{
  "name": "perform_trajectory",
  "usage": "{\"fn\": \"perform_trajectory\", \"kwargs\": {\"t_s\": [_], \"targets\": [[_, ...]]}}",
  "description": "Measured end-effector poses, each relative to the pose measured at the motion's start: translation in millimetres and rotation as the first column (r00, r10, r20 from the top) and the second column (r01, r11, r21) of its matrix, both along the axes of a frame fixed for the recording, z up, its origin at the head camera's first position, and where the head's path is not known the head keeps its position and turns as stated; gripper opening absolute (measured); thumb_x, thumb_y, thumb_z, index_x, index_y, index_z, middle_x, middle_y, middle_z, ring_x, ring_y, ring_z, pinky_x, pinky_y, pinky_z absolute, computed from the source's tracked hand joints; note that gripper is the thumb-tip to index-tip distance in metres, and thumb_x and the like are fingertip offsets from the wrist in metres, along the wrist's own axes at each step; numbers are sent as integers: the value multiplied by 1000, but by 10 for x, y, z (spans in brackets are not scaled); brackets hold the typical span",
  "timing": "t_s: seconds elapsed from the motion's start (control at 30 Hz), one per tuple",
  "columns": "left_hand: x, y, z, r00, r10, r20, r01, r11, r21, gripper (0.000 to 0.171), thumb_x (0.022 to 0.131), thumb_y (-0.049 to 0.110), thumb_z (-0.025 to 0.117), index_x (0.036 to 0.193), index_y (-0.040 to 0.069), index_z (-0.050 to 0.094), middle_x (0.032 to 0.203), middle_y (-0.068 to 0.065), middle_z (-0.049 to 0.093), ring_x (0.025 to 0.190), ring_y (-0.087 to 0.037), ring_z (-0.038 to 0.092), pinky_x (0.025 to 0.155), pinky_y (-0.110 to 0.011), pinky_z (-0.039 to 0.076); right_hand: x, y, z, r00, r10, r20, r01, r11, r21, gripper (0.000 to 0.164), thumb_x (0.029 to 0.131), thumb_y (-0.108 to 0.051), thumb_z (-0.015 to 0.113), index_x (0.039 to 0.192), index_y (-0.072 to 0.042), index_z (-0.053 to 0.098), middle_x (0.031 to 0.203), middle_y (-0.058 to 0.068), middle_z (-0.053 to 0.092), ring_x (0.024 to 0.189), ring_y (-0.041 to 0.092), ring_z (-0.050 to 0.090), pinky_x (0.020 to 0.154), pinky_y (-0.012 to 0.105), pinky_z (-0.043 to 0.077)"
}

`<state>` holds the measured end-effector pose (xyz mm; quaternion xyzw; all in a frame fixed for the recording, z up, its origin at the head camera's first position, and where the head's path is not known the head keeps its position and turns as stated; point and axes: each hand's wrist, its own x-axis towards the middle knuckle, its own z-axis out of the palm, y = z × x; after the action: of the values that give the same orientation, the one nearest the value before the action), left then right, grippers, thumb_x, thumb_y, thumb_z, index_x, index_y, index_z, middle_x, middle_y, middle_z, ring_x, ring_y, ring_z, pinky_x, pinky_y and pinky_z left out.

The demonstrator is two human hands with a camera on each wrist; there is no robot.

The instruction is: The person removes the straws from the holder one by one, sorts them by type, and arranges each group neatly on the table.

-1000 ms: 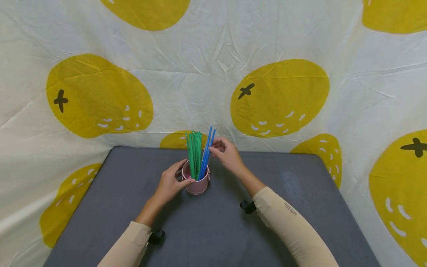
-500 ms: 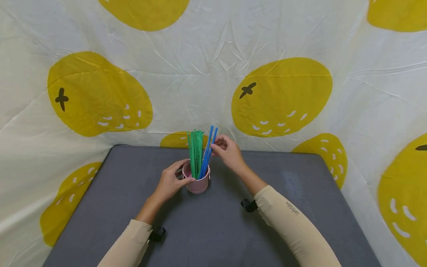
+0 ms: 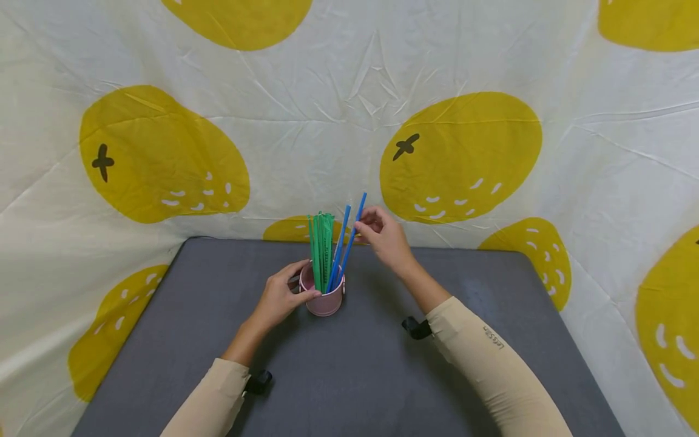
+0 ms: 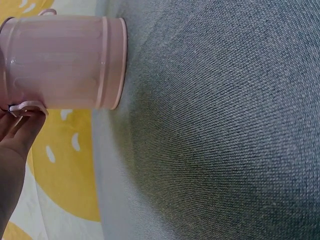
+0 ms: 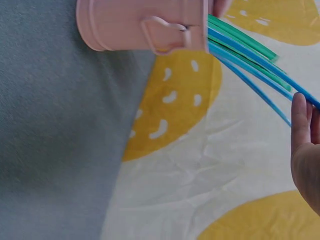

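A small pink bucket (image 3: 324, 305) stands upright on the dark grey table. My left hand (image 3: 277, 298) grips its left side, thumb at the front rim; in the left wrist view, fingers of that hand (image 4: 20, 140) lie by the bucket's side handle. Several green straws in printed wrappers (image 3: 321, 252) lean inside the bucket, with blue straws (image 3: 340, 240) to their right. Between thumb and fingers, my right hand (image 3: 386, 241) pinches one blue straw (image 3: 360, 209) near its upper end. That straw's lower end is still in the bucket, as the right wrist view of the bucket (image 5: 120, 25) also shows.
Behind the table (image 3: 349, 376) hangs a white cloth (image 3: 327, 79) printed with yellow fruit shapes. The table's back edge runs a short way behind the bucket. A black wrist device (image 3: 258, 382) shows beneath the left sleeve, another (image 3: 417, 328) beneath the right.
My right hand has moved up and to the right, drawing one blue straw higher and apart from the other blue straws. The left hand and bucket have stayed put.
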<state>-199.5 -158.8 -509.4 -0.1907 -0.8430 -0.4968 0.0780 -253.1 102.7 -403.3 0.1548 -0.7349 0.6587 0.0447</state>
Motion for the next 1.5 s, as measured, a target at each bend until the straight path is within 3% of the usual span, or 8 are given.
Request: {"fn": "perform_trajectory", "kwargs": {"t_s": [0.17, 0.23, 0.57, 0.8, 1.0, 1.17, 1.33, 1.5], "targets": [[16, -6, -3, 1000, 0, -1, 0, 1000, -3, 76, 79, 24, 92, 143, 0, 58, 137, -19, 64, 123, -41, 65, 94, -48, 61, 3, 72, 141, 999, 2, -36, -4, 999, -37, 21, 100, -2, 66, 115, 7, 55, 96, 12, 60, 83, 19, 70, 77, 35, 67], [16, -10, -9, 1000, 1, -6, -1, 1000, -6, 76, 79, 24, 92, 143, 0, 58, 137, -19, 64, 123, -41, 66, 94, -48, 61, 2, 101, 204, 999, 2, -42, -4, 998, -59, 21, 100, -2, 65, 115, 7, 55, 97, 11, 59, 83, 14, 69, 76, 31, 66], [15, -10, -25, 1000, -4, -1, 4, 1000, 2, 75, 80, 25, 91, 143, 2, 58, 137, -18, 65, 123, -40, 65, 94, -47, 61, 28, 294, 541, 996, -19, -86, 8, 992, -129, 18, 100, -4, 66, 114, 2, 56, 98, 7, 61, 87, 14, 71, 79, 36, 66], [27, -10, -41, 1000, 0, 7, 0, 1000, -3, 76, 79, 24, 91, 144, 2, 58, 137, -17, 65, 124, -38, 66, 95, -46, 61, 43, 472, 662, 992, -46, -120, 22, 981, -193, 16, 97, -5, 71, 109, -2, 61, 99, 9, 64, 83, 16, 73, 77, 33, 66], [29, -20, -28, 1000, -3, 5, 3, 1000, 4, 75, 79, 23, 91, 143, 3, 59, 137, -17, 65, 124, -37, 66, 95, -48, 61, 31, 602, 649, 992, -54, -115, 28, 976, -218, 17, 97, -4, 70, 111, 1, 62, 98, 8, 66, 80, 17, 73, 77, 35, 66], [31, -26, -18, 1000, -5, 3, 5, 1000, 15, 75, 79, 23, 92, 143, 2, 59, 137, -17, 65, 124, -36, 66, 95, -51, 61, 31, 698, 584, 993, -70, -99, 52, 984, -170, 18, 98, -5, 69, 113, 3, 61, 98, 8, 65, 82, 16, 72, 76, 32, 66], [36, -25, -12, 1000, -6, 9, 6, 1000, 17, 76, 79, 22, 92, 143, 3, 58, 138, -18, 64, 124, -37, 66, 95, -52, 60, 36, 801, 439, 993, -106, -43, 103, 992, -69, 25, 100, -8, 68, 118, 6, 58, 98, 6, 63, 83, 13, 70, 77, 30, 66], [41, -29, -8, 1000, -11, 12, 11, 1000, 15, 76, 78, 23, 92, 143, 2, 59, 137, -17, 64, 124, -38, 66, 95, -53, 60, 31, 872, 238, 991, -132, 14, 132, 991, -33, 29, 100, -9, 68, 120, 8, 57, 97, 5, 63, 83, 10, 71, 76, 27, 66]]}}
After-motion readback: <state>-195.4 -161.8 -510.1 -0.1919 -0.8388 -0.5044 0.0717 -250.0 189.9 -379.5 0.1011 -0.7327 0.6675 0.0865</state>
